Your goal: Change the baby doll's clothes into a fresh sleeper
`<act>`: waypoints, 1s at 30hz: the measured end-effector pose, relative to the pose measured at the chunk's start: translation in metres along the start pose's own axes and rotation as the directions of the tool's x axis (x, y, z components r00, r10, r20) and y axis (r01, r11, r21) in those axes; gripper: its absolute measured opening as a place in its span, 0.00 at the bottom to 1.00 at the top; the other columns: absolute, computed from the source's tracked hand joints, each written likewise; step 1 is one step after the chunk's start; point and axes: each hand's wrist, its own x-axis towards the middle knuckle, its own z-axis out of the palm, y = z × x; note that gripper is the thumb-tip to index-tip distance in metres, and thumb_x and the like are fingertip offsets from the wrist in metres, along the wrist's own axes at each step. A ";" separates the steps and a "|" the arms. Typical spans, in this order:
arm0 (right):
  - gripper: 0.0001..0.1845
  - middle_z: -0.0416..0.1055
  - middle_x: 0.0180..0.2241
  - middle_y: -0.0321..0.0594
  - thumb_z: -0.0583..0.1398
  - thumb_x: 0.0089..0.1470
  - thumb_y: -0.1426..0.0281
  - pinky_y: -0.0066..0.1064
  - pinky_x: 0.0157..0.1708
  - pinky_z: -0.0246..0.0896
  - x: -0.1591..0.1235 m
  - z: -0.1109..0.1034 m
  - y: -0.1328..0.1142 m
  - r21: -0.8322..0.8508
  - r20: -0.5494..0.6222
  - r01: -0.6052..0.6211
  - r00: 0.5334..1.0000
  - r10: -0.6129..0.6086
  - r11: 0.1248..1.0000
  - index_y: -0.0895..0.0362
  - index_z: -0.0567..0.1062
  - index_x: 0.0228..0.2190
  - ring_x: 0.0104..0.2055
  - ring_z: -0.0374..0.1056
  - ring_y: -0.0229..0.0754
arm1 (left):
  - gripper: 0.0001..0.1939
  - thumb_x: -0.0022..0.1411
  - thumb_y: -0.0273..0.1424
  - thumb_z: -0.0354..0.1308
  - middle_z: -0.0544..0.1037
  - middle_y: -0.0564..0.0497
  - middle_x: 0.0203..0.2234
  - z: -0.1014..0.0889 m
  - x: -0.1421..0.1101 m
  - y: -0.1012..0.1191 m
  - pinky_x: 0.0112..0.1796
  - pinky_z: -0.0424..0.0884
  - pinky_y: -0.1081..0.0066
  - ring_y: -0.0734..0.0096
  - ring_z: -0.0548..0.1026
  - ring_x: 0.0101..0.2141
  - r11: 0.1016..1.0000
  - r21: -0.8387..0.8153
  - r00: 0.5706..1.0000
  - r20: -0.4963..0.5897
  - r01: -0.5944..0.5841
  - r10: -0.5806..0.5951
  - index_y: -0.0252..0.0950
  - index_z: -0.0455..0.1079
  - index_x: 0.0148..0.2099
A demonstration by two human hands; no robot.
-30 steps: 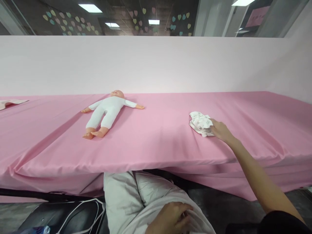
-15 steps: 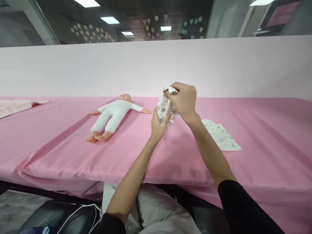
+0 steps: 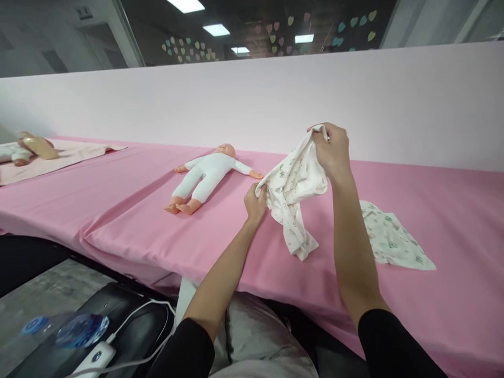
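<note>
A white baby garment (image 3: pixel 291 181) with a small print is stretched between my two hands above the pink-covered table. My left hand (image 3: pixel 255 203) is closed on its lower left edge. Higher up, my right hand (image 3: pixel 333 149) grips the upper right edge. A sleeve-like or leg-like part dangles down between them; the exact kind of garment cannot be made out. Left of the cloth, a baby doll (image 3: pixel 208 176) in a white suit lies on its back with arms spread. To the right lies a second white printed cloth piece (image 3: pixel 397 236), flat on the table.
The pink sheet (image 3: pixel 129 210) has a raised fold at left. A pale mat (image 3: pixel 79 152) with another doll (image 3: pixel 19 152) lies at far left. A white wall (image 3: pixel 220 100) borders the back. Below left, a water bottle (image 3: pixel 81 329) and a cabled white device (image 3: pixel 96 358) rest on a black seat.
The bunched garment has been spread out, with my right hand moving up and away from my left. The view has turned to the left, bringing the bottle and second doll into sight.
</note>
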 end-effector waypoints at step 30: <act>0.07 0.71 0.27 0.42 0.54 0.53 0.72 0.32 0.25 0.63 -0.052 0.064 -0.049 -0.230 0.838 0.172 0.536 0.105 0.958 0.63 0.69 0.33 0.21 0.67 0.36 | 0.15 0.59 0.39 0.48 0.67 0.56 0.14 0.004 0.005 -0.010 0.20 0.60 0.77 0.79 0.63 0.14 0.871 -0.346 0.937 0.153 0.348 -0.314 0.33 0.68 0.33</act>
